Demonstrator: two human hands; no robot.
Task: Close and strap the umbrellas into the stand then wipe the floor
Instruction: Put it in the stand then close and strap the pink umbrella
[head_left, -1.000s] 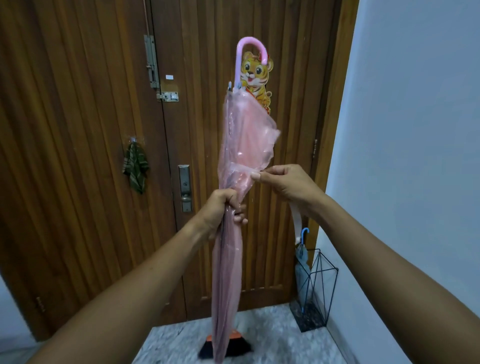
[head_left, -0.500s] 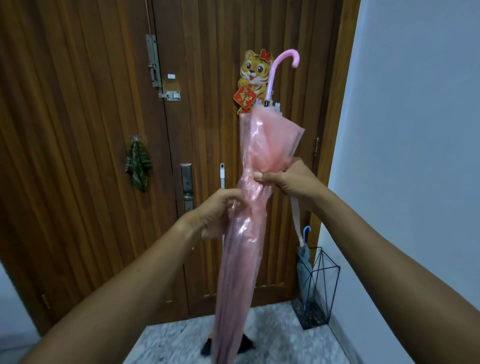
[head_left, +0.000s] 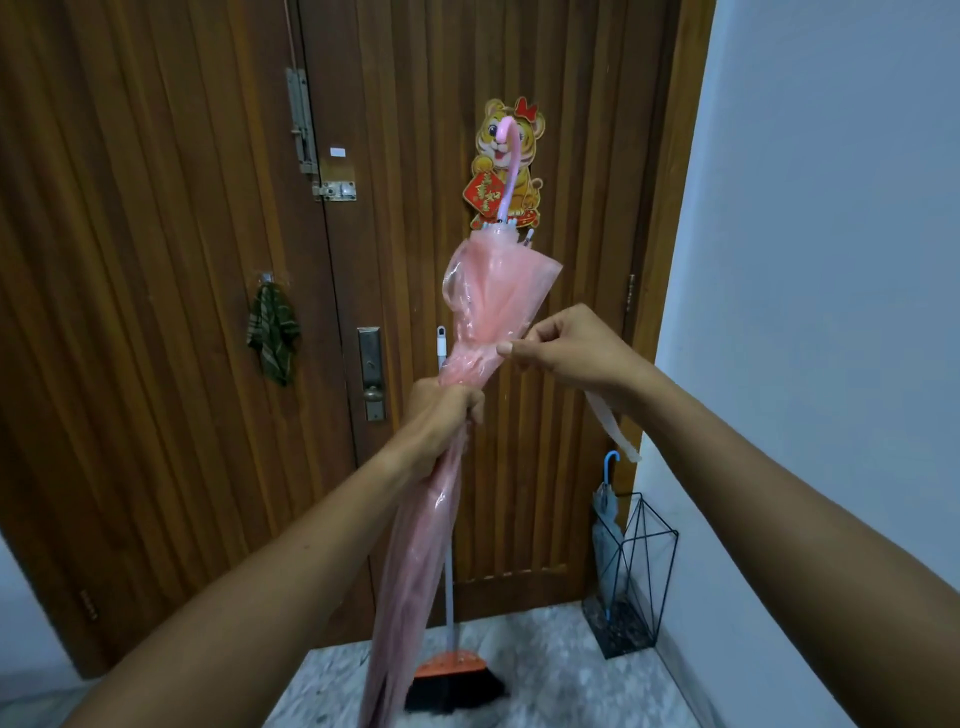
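A folded pink see-through umbrella (head_left: 488, 306) stands nearly upright in front of me, its curved pink handle (head_left: 506, 156) at the top. My left hand (head_left: 441, 415) is shut around its gathered canopy at mid-height. My right hand (head_left: 566, 348) pinches the pale strap (head_left: 613, 426) beside the canopy, and the strap's loose end hangs down below my wrist. A black wire umbrella stand (head_left: 641, 571) sits on the floor by the right wall, with a closed grey umbrella (head_left: 605, 519) with a blue handle in it.
A dark wooden door (head_left: 182, 260) fills the view ahead, with a tiger decoration (head_left: 530, 179) and a green cloth (head_left: 272, 338) on a hook. A broom (head_left: 452, 670) with an orange head leans on the door. The floor (head_left: 545, 670) is speckled stone; a pale wall (head_left: 831, 260) is at right.
The umbrella has turned and swung back left, its handle now edge-on in front of the tiger. My right hand has pulled the strap out to the right, away from the canopy.
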